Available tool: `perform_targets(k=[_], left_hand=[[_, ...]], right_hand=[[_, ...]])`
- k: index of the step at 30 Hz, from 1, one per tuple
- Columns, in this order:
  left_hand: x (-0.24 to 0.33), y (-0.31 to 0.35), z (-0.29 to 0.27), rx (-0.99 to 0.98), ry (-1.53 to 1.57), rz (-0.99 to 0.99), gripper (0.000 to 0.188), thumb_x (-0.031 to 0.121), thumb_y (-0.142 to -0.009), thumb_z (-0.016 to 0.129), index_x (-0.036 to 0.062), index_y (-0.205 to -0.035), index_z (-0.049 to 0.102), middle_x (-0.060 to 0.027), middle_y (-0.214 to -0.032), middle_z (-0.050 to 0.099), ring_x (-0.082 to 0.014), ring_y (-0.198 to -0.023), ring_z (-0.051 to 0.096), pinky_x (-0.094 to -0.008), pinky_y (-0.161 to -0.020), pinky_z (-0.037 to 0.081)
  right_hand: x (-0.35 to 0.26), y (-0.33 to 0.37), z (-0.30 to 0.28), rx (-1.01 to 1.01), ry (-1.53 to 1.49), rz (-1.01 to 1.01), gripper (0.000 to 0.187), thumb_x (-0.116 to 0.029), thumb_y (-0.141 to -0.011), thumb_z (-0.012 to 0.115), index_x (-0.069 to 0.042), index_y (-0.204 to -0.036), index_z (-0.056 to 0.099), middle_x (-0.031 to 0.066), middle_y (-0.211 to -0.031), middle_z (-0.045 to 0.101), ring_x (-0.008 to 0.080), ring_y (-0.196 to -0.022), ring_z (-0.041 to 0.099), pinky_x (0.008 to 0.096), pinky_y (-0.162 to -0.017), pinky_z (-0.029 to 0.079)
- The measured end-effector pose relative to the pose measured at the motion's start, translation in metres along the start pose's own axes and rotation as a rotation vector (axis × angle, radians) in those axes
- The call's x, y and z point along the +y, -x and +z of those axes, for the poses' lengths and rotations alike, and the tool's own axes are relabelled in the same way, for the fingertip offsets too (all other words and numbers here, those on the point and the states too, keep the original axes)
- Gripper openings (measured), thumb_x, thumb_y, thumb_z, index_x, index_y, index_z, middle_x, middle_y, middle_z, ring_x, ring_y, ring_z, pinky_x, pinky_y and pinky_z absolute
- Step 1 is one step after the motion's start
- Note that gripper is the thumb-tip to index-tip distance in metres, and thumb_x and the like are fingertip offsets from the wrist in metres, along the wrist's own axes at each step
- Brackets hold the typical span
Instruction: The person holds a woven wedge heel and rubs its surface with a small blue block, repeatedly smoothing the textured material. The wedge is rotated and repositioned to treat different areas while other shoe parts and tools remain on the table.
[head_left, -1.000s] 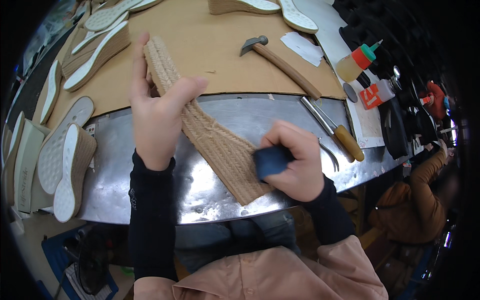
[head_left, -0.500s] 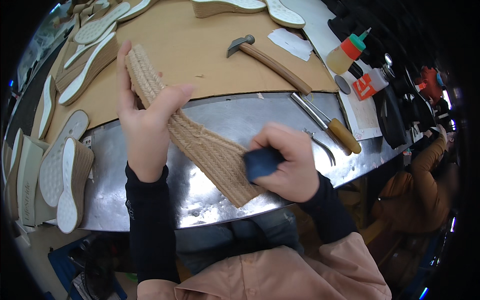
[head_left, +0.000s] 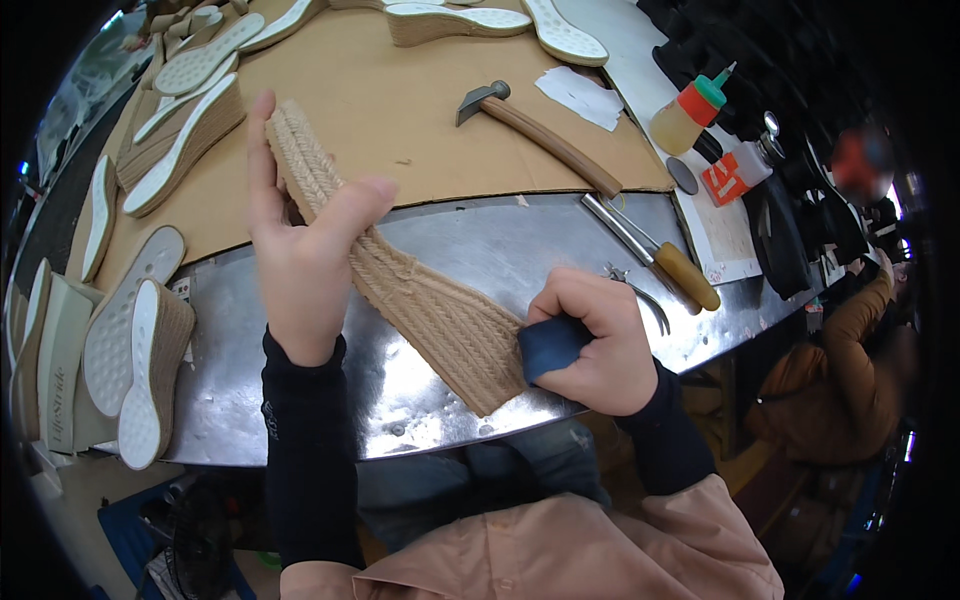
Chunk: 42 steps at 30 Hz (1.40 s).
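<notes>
A tan wedge shoe sole (head_left: 440,315) covered in braided rope slants across the middle, its thick heel end low and toward me. My left hand (head_left: 305,235) is closed round its narrow toe end, thumb on the near side and fingers behind. In my right hand (head_left: 605,340) is a dark blue pad (head_left: 553,348), pinched in curled fingers, at the right edge of the heel. Whether the pad is cloth or something firmer I cannot tell. The sole is held above a shiny metal tabletop (head_left: 240,385).
Beyond lies a cardboard sheet (head_left: 330,60) with a hammer (head_left: 545,140) and several white-topped wedge soles (head_left: 185,145). Pliers (head_left: 648,300), a wooden-handled tool (head_left: 685,280), a glue bottle (head_left: 685,115) and a red-labelled bottle (head_left: 735,175) are at right. Another person's sleeve (head_left: 845,345) shows far right.
My right hand has moved a little right and down with the blue pad, from the heel's side face to its edge. My left hand keeps its hold on the sole.
</notes>
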<state>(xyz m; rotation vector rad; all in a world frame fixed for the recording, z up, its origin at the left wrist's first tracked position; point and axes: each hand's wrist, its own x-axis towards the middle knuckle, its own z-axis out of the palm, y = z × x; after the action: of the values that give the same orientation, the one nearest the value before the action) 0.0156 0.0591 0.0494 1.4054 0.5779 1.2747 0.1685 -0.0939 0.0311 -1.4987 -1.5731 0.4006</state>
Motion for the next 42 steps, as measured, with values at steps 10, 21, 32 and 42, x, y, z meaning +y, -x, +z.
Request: perform_targets(k=[10,21,32,42], left_hand=[[-0.0024,0.0008,0.0009,0.017,0.015,0.01,0.084,0.002,-0.073,0.066,-0.0042,-0.144,0.023,-0.0128,-0.107,0.056,-0.0172,-0.09,0.059,-0.0269,-0.079,0.049],[-0.0017,0.0019,-0.0005,0.02,-0.037,-0.011,0.084,0.003,-0.072,0.068,-0.003,-0.144,0.025,-0.0099,-0.104,0.054,-0.0157,-0.087,0.057,-0.0256,-0.076,0.048],[-0.0022,0.0014,-0.0001,0.009,-0.01,-0.002,0.083,0.003,-0.073,0.067,-0.0029,-0.144,0.024,-0.0096,-0.104,0.054,-0.0154,-0.087,0.057,-0.026,-0.078,0.048],[-0.0022,0.0013,-0.0004,0.018,0.002,-0.028,0.083,0.001,-0.074,0.066,-0.0026,-0.144,0.023,-0.0121,-0.109,0.056,-0.0172,-0.092,0.058,-0.0276,-0.082,0.048]], right_hand=[[-0.0023,0.0033,-0.0008,0.055,-0.055,-0.047,0.013,-0.001,-0.064,0.065,-0.002,-0.07,0.053,0.007,-0.065,0.051,0.0207,-0.057,0.051,0.0274,-0.054,0.038],[-0.0001,0.0024,-0.0034,0.005,0.002,-0.06,0.016,0.002,-0.064,0.068,-0.002,-0.073,0.055,0.0081,-0.068,0.053,0.0233,-0.059,0.054,0.0291,-0.054,0.041],[0.0037,0.0016,-0.0009,0.041,-0.022,-0.11,0.016,0.0,-0.064,0.068,-0.002,-0.073,0.055,0.0074,-0.069,0.054,0.0231,-0.06,0.054,0.0285,-0.054,0.04],[-0.001,-0.0033,0.0034,-0.008,0.009,-0.016,0.012,0.002,-0.066,0.065,-0.001,-0.073,0.055,0.0071,-0.066,0.051,0.02,-0.057,0.051,0.0277,-0.053,0.039]])
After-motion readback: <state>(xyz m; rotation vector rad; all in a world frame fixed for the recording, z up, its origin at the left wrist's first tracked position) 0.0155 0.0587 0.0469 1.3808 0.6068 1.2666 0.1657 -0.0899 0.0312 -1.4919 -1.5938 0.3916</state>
